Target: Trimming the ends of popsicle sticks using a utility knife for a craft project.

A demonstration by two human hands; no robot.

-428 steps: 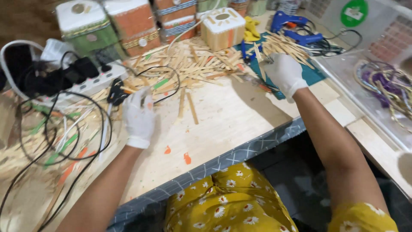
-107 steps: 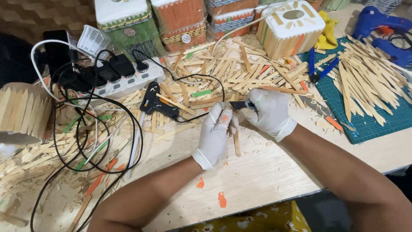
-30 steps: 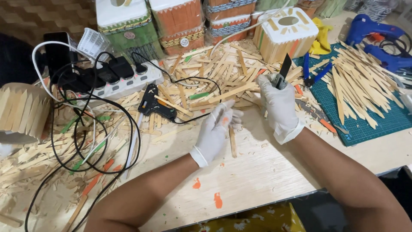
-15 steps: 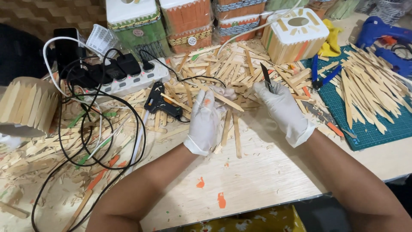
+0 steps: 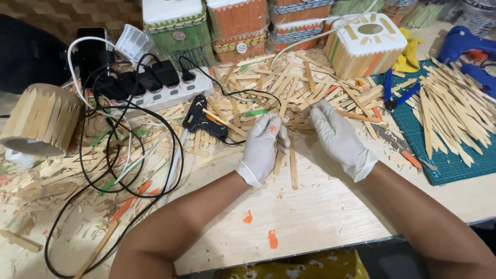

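While both gloved hands are held close together over the wooden table, a small bundle of flat wooden sticks is gripped in the left hand, the fingers curled around it so that the lower ends stick out below the palm. One more stick is seen lying on the table just beside that hand. The right hand is placed next to the left, its fingertips pinched on a stick at the edge of the loose pile of sticks; whether that stick is lifted or only touched cannot be told.

A black glue gun is laid just to the left of the left hand, its cord looped across the table. Behind it a white power strip with several black plugs is set. A green cutting mat covered with pointed sticks is found to the right, with blue pliers at its edge. A white box clad in sticks stands beyond the pile, and a round stick-covered shade lies at the far left.
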